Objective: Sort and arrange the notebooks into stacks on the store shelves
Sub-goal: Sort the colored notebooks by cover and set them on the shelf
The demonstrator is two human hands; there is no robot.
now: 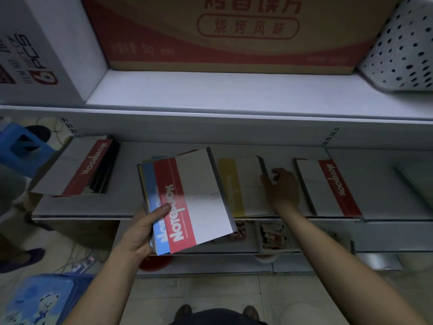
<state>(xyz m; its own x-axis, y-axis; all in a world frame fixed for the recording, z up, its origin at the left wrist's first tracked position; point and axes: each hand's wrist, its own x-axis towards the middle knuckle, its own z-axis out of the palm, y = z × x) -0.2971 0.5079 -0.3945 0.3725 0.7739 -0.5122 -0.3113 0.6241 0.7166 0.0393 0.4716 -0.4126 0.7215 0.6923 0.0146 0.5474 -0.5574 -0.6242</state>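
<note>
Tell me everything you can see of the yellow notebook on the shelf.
The yellow notebook lies flat on the middle shelf, apparently topping a stack. Its cover is white with a yellow band of faint lettering and a dark spine at the right. The right hand grips that spine edge, thumb on the cover. Held notebooks overlap its left edge. Red notebooks lie apart to its right.

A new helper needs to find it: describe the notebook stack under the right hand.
Start at the white metal shelf below the red-and-brown cardboard box. Near its middle, under the right hand, lies a stack of white-covered notebooks. It alone has a yellow band; the left stack and right stack show red.
</note>
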